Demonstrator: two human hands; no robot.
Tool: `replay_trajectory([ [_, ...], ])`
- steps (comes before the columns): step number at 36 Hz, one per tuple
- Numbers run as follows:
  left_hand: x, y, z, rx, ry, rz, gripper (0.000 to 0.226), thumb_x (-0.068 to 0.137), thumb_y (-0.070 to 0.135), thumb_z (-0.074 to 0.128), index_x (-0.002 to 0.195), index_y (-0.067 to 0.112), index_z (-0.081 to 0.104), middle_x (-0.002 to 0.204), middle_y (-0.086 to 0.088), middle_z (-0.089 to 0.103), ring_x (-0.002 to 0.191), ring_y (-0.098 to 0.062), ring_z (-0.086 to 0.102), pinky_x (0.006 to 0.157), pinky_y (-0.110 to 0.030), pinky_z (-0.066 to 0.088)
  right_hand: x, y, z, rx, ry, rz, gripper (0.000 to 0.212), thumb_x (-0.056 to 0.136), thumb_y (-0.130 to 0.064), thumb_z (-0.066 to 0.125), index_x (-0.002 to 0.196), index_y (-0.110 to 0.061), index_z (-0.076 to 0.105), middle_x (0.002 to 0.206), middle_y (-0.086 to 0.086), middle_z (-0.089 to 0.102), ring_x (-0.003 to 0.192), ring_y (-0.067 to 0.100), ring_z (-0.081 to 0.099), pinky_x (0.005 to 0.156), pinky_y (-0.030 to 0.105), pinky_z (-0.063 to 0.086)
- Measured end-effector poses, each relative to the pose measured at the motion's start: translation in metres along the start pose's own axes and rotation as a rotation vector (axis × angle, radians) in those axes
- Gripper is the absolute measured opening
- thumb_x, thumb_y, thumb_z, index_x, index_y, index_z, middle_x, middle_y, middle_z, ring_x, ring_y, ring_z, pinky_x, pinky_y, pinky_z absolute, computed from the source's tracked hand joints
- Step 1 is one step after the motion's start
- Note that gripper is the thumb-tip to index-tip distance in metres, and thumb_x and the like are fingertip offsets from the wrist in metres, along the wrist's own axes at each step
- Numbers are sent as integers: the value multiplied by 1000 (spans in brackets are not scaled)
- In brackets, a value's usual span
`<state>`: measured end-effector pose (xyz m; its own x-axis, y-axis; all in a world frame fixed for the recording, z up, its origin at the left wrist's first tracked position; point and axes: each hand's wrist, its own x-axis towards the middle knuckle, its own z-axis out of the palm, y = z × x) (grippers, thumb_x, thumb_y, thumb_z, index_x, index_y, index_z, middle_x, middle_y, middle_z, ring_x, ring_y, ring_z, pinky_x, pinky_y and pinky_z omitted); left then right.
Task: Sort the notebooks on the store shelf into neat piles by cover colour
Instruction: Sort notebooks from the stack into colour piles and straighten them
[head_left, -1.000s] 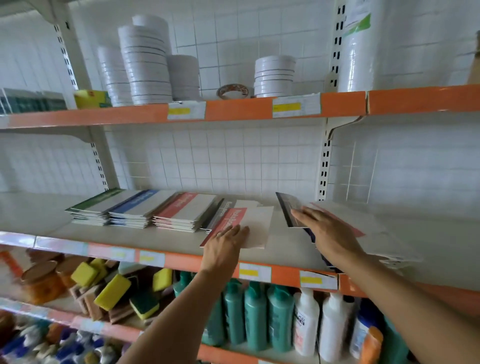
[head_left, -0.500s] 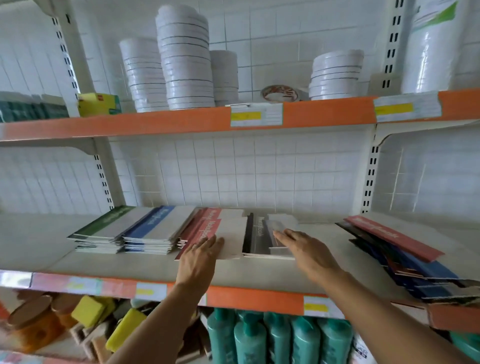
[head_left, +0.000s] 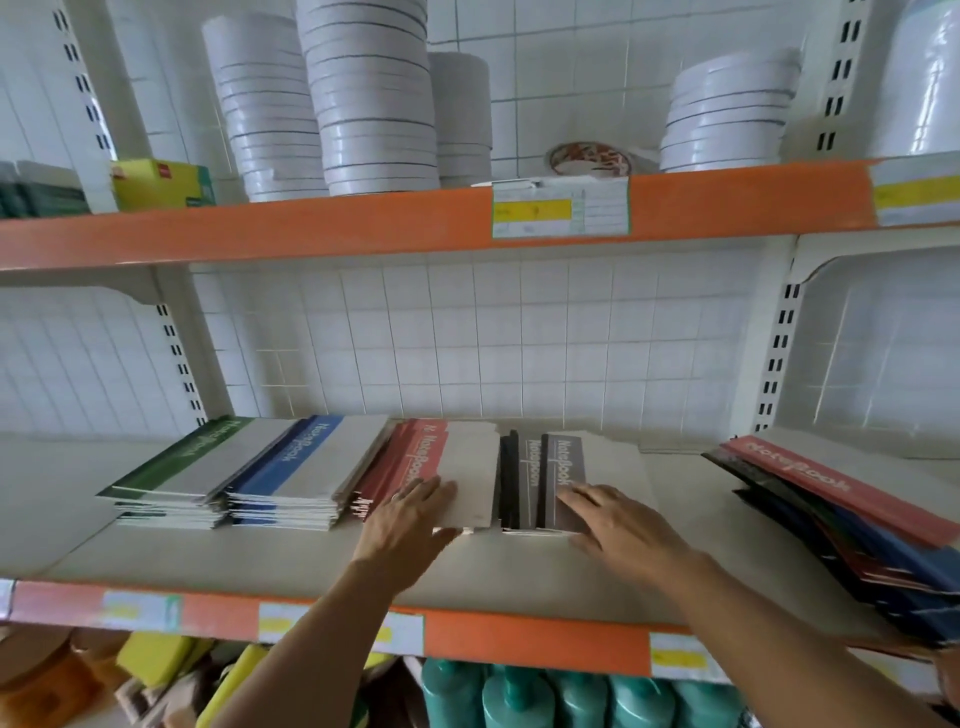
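Note:
Four piles of notebooks lie side by side on the middle shelf (head_left: 260, 556): green (head_left: 192, 462), blue (head_left: 301, 462), red (head_left: 431, 462) and black (head_left: 550, 478). My left hand (head_left: 410, 519) rests flat, fingers straight, on the front of the red pile. My right hand (head_left: 618, 525) lies flat with straight fingers on the front right of the black pile. An untidy heap of mixed notebooks (head_left: 831, 509), a red one on top, slopes at the right end of the shelf.
The upper shelf (head_left: 363, 223) carries stacks of white round packs (head_left: 369, 98), a tape roll (head_left: 592, 158) and a yellow box (head_left: 156, 182). Teal bottles (head_left: 519, 696) and yellow sponges (head_left: 150, 660) stand on the shelf below. White upright posts flank the bay.
Both hands have slid left with a red and a black notebook and now lie on the red and black piles. The view has tilted up and moved closer.

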<state>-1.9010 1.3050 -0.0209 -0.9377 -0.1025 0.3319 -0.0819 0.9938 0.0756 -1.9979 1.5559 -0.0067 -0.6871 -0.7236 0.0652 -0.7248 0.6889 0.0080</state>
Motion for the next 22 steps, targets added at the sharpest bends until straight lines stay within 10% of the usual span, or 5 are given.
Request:
replay_trajectory([
  [4, 7, 1, -11, 53, -105, 9, 98, 67, 86, 23, 146, 29, 32, 153, 7, 31, 140, -14, 31, 108, -31, 31, 9, -1, -2, 3, 2, 11, 58, 101, -35, 41, 151, -24, 16, 157, -1, 19, 140, 20, 27, 107, 34, 35],
  [10, 25, -11, -6, 62, -97, -10, 137, 39, 87, -35, 148, 31, 27, 156, 6, 25, 144, -16, 22, 114, -33, 21, 22, 0, 2, 16, 6, 25, 55, 101, -34, 41, 151, -25, 18, 158, -4, 18, 141, 17, 25, 109, 34, 33],
  [22, 32, -7, 7, 14, -48, 0, 93, 73, 80, 0, 146, 32, 31, 152, 7, 33, 141, -15, 26, 114, -31, 18, 18, 8, 2, 46, 124, 94, 63, 96, -54, 38, 151, -27, 22, 155, -5, 28, 140, 13, 28, 113, 26, 24],
])
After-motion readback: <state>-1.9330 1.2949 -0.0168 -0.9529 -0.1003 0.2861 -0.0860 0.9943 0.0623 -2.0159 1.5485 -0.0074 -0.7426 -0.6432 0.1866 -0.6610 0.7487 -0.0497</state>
